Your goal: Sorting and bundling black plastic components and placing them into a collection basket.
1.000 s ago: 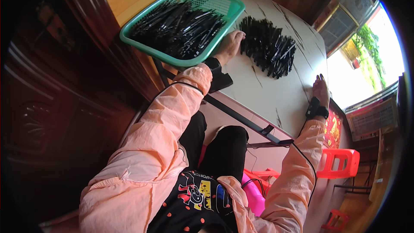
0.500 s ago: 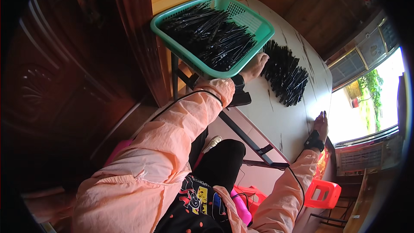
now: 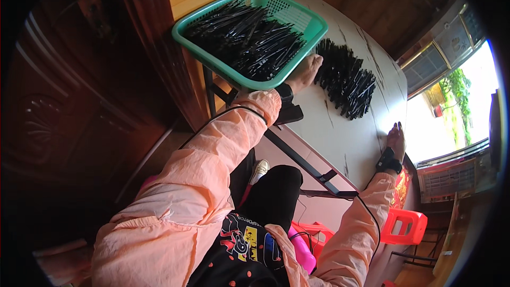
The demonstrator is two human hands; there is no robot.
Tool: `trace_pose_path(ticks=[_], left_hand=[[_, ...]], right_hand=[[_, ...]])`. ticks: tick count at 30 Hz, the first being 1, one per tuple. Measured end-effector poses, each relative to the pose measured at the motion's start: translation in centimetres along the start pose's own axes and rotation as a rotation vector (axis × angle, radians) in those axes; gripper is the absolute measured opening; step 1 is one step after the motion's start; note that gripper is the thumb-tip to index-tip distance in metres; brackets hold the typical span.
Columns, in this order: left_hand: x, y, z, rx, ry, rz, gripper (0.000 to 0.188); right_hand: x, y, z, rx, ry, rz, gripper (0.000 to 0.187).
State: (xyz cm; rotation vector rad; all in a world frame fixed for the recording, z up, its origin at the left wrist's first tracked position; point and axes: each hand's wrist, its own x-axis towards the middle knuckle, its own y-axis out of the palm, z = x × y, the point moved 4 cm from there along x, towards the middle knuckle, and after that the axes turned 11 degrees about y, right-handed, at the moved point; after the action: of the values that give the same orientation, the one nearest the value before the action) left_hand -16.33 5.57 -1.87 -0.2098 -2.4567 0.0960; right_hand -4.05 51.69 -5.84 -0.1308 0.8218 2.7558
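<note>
A green plastic basket (image 3: 245,81) holds a heap of thin black sticks (image 3: 247,37), perhaps pens or pen parts. To its right, more of these black sticks (image 3: 348,82) lie in a long row across the marble-patterned table (image 3: 319,107). My left hand (image 3: 304,73) is between the basket's near right side and that row, knuckles bent; its fingertips are hidden, as is anything in them. At the table's right edge lies my right hand (image 3: 394,139), fingers stretched out and holding nothing. Both wrists wear black bands with cables along the sleeves.
A red plastic stool (image 3: 404,227) stands at the lower right, beyond my right arm. The table's dark metal frame (image 3: 297,157) runs above my legs. A dark carved wooden door (image 3: 58,106) fills the left side, and a bright window (image 3: 451,111) is at the right.
The whole view has shifted slightly, so basket, sticks and table appear a little higher and farther left. Both hands keep about the same places relative to them.
</note>
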Motion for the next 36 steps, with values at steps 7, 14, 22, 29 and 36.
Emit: trace_pose_path(ticks=[7,14,22,29,36], left_hand=[[0.1,0.7,-0.8,-0.095,-0.004,0.0,0.04],[-0.1,0.6,-0.7,-0.11,-0.006,0.0,0.041],[0.5,0.8,0.0,-0.071,-0.002,0.013,0.041],[0.6,0.4,1.3,-0.06,-0.01,0.019,0.041],[0.7,0.6,1.6,-0.112,-0.017,0.044,0.038]], right_hand=[[-1.2,0.6,0.5,0.005,-0.07,-0.06,0.033],[-2.0,2.3,-0.1,0.047,-0.061,-0.087,0.029],[-0.5,0.5,0.6,0.069,-0.06,0.003,0.026],[-0.8,1.8,-0.2,0.07,-0.054,-0.008,0.024],[-1.2,2.2,-0.1,0.055,-0.071,-0.058,0.024]])
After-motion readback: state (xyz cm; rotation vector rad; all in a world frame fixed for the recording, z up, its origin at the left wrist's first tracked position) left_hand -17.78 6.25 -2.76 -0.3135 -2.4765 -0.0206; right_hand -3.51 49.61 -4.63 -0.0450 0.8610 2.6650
